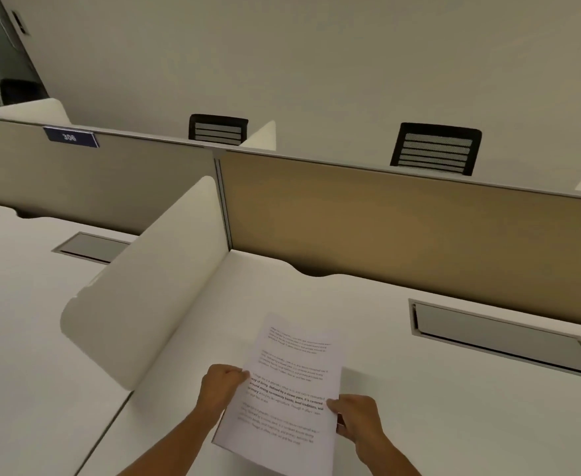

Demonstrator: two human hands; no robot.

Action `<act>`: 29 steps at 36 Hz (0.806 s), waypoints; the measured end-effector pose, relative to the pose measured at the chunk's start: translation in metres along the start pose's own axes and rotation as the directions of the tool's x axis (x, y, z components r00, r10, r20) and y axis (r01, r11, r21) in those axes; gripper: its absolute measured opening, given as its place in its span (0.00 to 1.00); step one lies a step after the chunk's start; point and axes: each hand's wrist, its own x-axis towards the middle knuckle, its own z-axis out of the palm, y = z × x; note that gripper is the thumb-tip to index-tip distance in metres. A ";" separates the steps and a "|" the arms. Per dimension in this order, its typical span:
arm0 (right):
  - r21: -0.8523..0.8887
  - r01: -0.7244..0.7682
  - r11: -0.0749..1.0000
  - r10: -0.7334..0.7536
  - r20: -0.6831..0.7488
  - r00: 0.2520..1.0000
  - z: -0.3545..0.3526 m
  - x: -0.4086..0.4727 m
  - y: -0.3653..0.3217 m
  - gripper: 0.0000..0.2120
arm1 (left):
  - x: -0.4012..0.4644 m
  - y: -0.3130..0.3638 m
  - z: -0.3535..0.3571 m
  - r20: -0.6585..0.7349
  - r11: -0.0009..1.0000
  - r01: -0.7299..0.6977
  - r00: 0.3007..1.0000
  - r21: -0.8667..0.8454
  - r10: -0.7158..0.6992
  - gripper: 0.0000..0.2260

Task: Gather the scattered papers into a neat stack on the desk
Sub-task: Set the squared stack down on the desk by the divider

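Note:
A stack of printed white papers (pixel 287 389) is held just above the white desk (pixel 419 407), tilted with its top edge pointing away from me. My left hand (pixel 222 384) pinches the stack's left edge near the middle. My right hand (pixel 356 419) grips the right edge, thumb on top of the sheet. Black text paragraphs cover the top page. How many sheets lie under the top page I cannot tell.
A white curved side divider (pixel 144 297) stands left of the papers. A tan back partition (pixel 402 235) closes the desk's far side. A grey cable hatch (pixel 502 338) is set into the desk at right. Two black chair backs (pixel 435 149) show beyond the partition.

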 end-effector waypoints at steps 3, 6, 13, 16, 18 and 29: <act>-0.014 0.011 1.000 -0.012 -0.027 1.000 0.035 0.012 -0.019 0.03 | 0.032 0.009 -0.029 0.003 1.000 -0.012 1.000 0.014 0.012 0.13; -0.037 0.009 0.999 -0.012 -0.058 0.998 0.067 0.026 -0.038 0.05 | 0.065 0.017 -0.053 -0.019 1.000 -0.002 1.000 0.003 0.002 0.11; -0.097 -0.002 0.995 -0.006 -0.081 0.997 0.131 0.059 -0.080 0.05 | 0.142 0.025 -0.102 0.008 0.999 0.025 1.000 0.025 -0.025 0.10; -0.128 -0.006 0.992 -0.004 -0.075 0.997 0.153 0.075 -0.094 0.05 | 0.172 0.029 -0.117 -0.004 0.999 0.039 0.999 0.033 -0.039 0.08; -0.132 -0.004 0.991 -0.007 -0.079 0.997 0.166 0.086 -0.102 0.06 | 0.191 0.032 -0.121 -0.010 0.996 0.033 0.999 0.077 -0.033 0.06; -0.145 -0.050 0.988 0.029 -0.143 0.989 0.207 0.157 -0.127 0.05 | 0.290 0.037 -0.119 -0.057 0.969 0.057 0.997 0.238 -0.044 0.12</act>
